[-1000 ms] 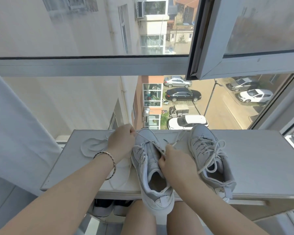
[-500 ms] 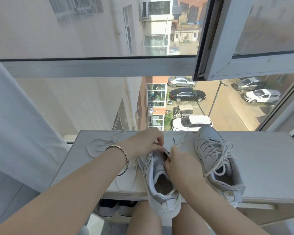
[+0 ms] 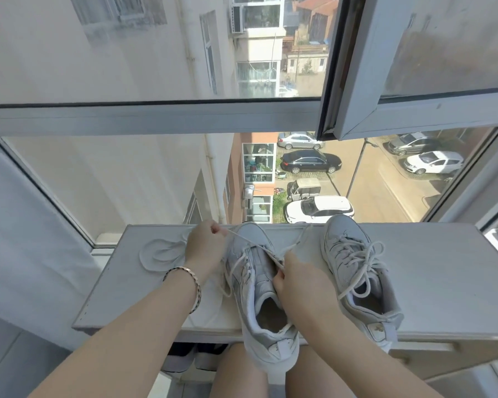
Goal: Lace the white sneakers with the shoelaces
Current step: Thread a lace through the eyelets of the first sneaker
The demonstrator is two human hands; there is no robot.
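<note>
Two hands work: left hand [image 3: 206, 248] pinches lace [image 3: 243, 238], taut rightward to sneaker [image 3: 256, 282] lying toe-away; right hand [image 3: 296, 282], nearer, grips its side.

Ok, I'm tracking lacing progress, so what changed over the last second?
The left hand went in to the eyelets of the near sneaker half a second ago, then drew back out to the left, pinching the shoelace and pulling it taut. The right hand stayed gripping that sneaker's eyelet edge. The second sneaker, laced, and the insoles stayed put on the shelf.
</note>
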